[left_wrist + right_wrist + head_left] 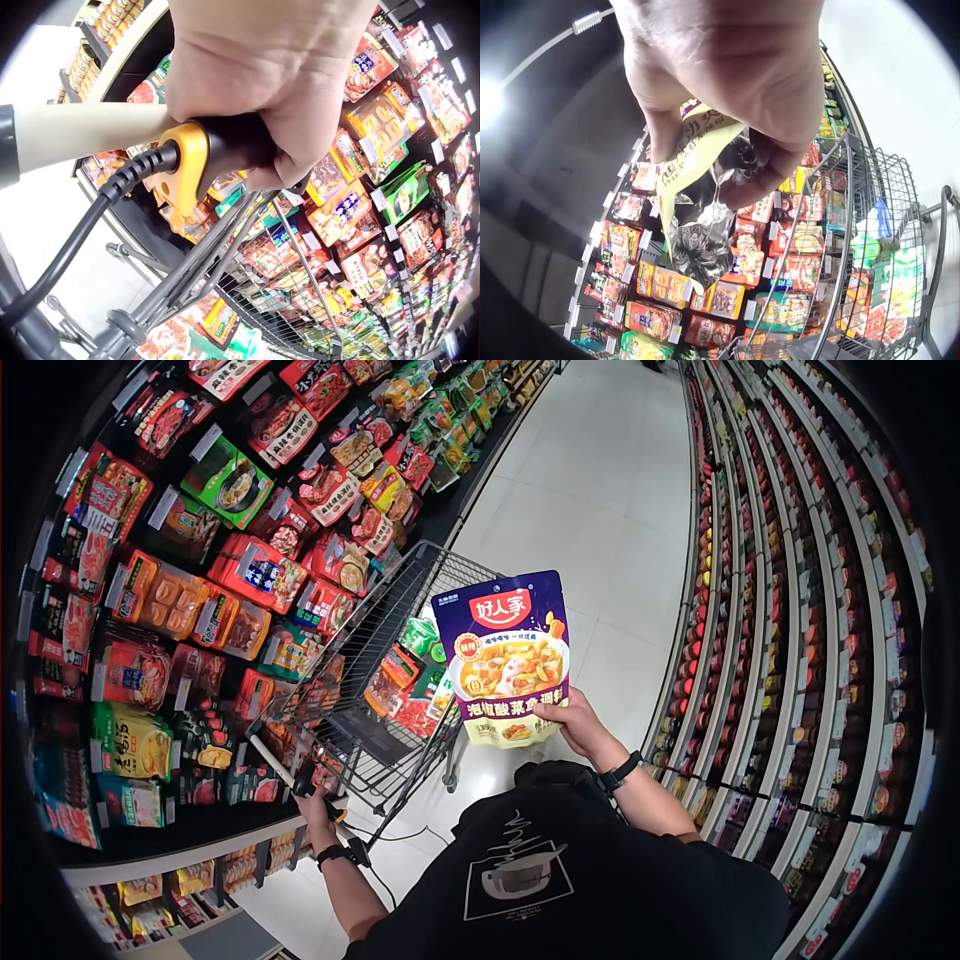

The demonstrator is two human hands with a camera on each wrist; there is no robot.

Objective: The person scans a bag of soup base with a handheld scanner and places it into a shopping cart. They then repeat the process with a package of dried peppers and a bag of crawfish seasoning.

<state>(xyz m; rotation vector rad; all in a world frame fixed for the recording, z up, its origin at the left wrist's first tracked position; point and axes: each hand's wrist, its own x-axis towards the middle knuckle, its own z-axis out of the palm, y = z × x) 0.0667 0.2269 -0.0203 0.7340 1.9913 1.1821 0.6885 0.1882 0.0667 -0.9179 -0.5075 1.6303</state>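
My right hand (580, 725) grips the lower right corner of a purple-and-cream seasoning pouch (508, 660), thumb on its front. Its printed face, with a picture of a bowl of food, is turned up towards the head camera. From below, the right wrist view shows the silvery gusset (705, 232) at the pouch's bottom. My left hand (317, 810) grips the shopping cart's handle (90, 135) at a black section with a yellow end piece (184, 169). A ribbed black cable (131, 180) runs out of that piece. The pouch overlaps part of the cart (345, 730) in the head view.
Several packages, among them a red-and-orange one (392, 678), lie in the cart. Shelves of packaged food (240, 575) line the left, close beside the cart. Shelves of jars (760, 660) curve along the right. Pale floor (610, 490) runs between them.
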